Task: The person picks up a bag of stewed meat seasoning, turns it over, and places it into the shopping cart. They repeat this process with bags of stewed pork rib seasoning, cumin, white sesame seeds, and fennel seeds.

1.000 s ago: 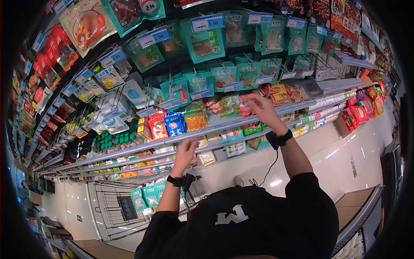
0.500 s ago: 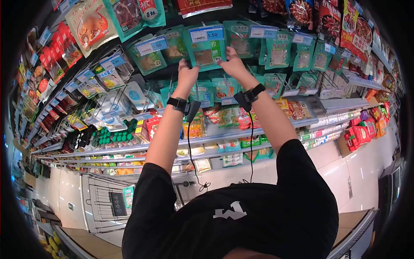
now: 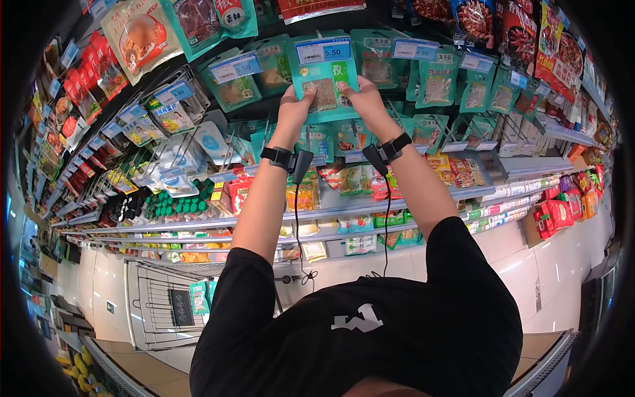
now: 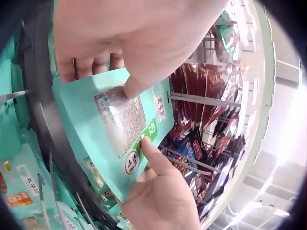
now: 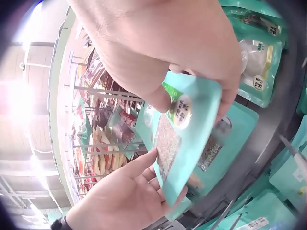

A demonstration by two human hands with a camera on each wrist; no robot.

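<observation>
Both hands pinch one teal pouch point(image 3: 324, 89): left hand point(image 3: 293, 109) on its left edge, right hand point(image 3: 362, 102) on the right. Half a second ago they only reached it; now it sits lower, at the hook point(image 3: 317, 49) under the 5.50 tag.

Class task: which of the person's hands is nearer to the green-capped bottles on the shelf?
Left. The left hand grips the teal pouch's left edge, on the side above the green-capped bottles. The right hand grips the pouch's right edge, farther from them.
</observation>
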